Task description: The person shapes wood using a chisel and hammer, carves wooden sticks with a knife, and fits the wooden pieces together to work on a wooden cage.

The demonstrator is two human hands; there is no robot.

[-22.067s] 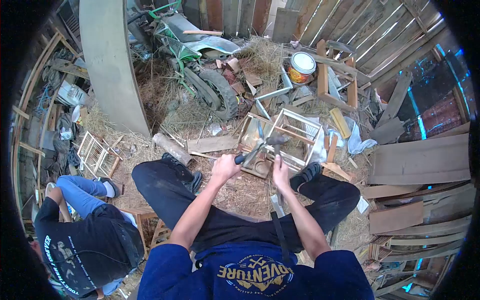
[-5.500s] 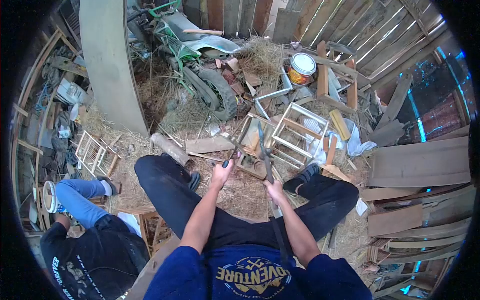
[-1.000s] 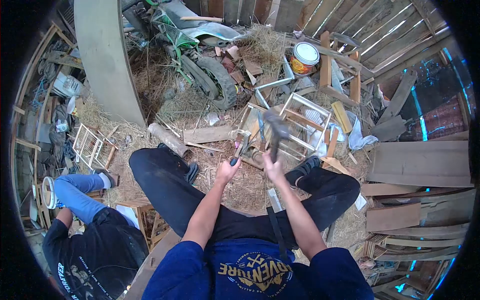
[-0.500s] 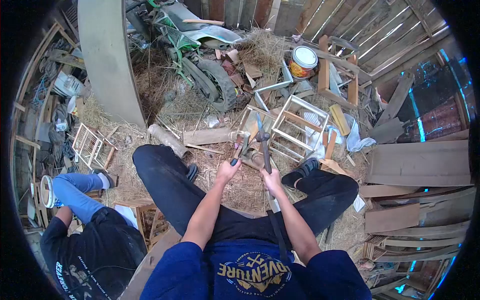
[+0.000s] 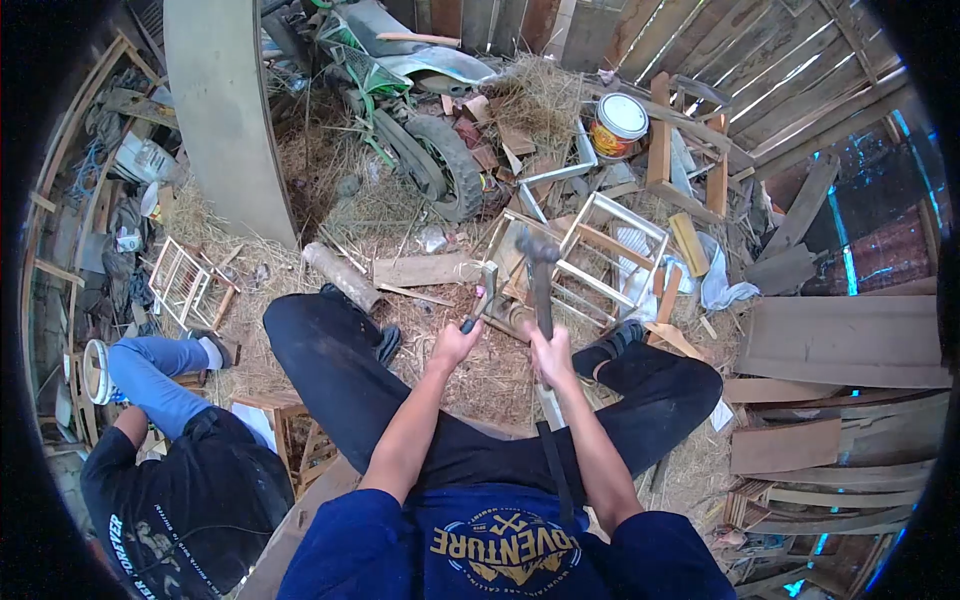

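Note:
My left hand (image 5: 455,343) is closed round the dark handle of a tool (image 5: 487,287) whose upper end sits near the wooden frame; its exact kind is hard to make out. My right hand (image 5: 550,352) grips a hammer (image 5: 541,280) by the shaft, its blurred head raised over the frames. Beyond both hands lie a low wooden frame (image 5: 497,232) and a pale slatted frame (image 5: 597,286). A light strip (image 5: 551,407) shows below my right hand, between my legs.
At the left sits another person (image 5: 190,500) in a dark top and blue trousers. A motorbike wheel (image 5: 452,165), a paint bucket (image 5: 619,122) and a short log (image 5: 341,276) lie ahead. Boards (image 5: 850,340) are stacked at the right, and straw covers the floor.
Since half a second ago the hammer head has shifted slightly and blurred, and the left-hand tool looks more upright. Both hands keep their grips. The whole view has moved a little.

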